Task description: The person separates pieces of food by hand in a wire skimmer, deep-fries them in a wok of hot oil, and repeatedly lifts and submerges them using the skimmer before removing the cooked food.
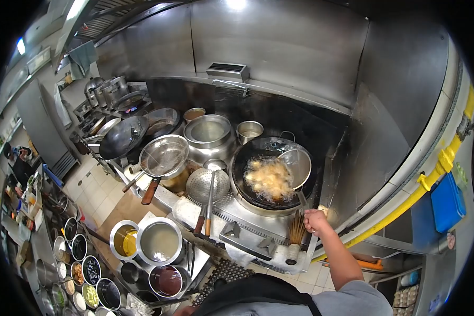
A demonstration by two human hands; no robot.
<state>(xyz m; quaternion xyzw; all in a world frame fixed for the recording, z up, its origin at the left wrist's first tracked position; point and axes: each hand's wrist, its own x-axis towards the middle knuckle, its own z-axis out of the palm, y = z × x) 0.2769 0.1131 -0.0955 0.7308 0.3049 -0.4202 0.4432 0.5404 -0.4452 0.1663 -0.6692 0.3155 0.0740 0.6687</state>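
Observation:
My right hand is closed around the handle of a round wire strainer. The strainer's bowl rests tilted against the right side of a large black wok. Pale golden pieces of food bubble in hot oil beside the strainer, their exact kind unclear. Just below my right hand, a bamboo wok brush stands at the stove's front edge. Of my left side only a sliver of skin shows at the bottom edge; the left hand itself is out of sight.
Left of the wok are a perforated skimmer, a ladle, a large steel pot and a strainer over a pot. Pots of yellow oil, cloudy liquid and dark red sauce stand lower left. A yellow pipe runs along the right.

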